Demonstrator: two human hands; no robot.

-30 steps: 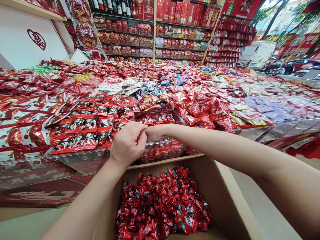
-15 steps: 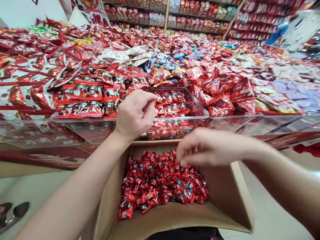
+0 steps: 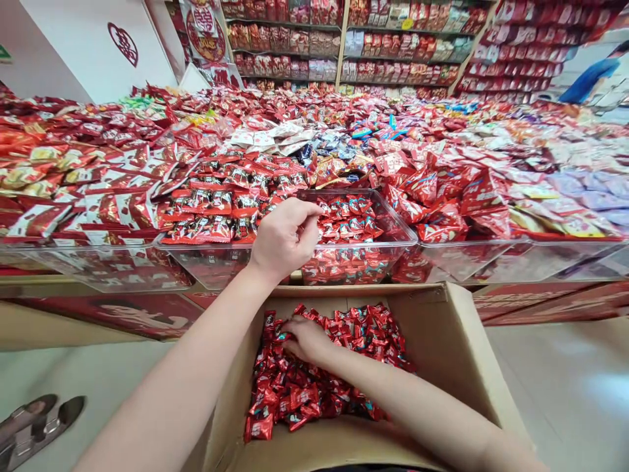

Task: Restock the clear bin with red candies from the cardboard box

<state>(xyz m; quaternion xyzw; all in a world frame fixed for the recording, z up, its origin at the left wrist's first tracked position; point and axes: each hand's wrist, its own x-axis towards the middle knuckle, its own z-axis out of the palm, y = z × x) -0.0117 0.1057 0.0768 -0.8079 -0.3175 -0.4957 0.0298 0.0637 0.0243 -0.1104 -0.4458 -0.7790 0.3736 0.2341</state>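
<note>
My left hand (image 3: 286,237) is closed, thumb against curled fingers, above the left part of a clear plastic bin (image 3: 400,231). Whatever it may hold is hidden. Inside that bin, small red wrapped candies (image 3: 348,226) lie in rows, with bare space at the right. Below it my right hand (image 3: 310,337) reaches into an open cardboard box (image 3: 432,341). Its fingers are bent around a wrapped candy (image 3: 284,335) at the left of the loose heap of red candies (image 3: 295,387).
Neighbouring bins hold black-and-red packets (image 3: 211,200) on the left and red pyramid-shaped packs (image 3: 445,196) on the right. Shelves of bagged sweets (image 3: 289,39) stand behind. A person in blue (image 3: 592,78) is at the far right. Sandals (image 3: 42,423) show on the floor at lower left.
My right hand has moved left and down from the box's right side into the candy heap. My left hand stays over the bin. The view has tilted up and shifted left.
</note>
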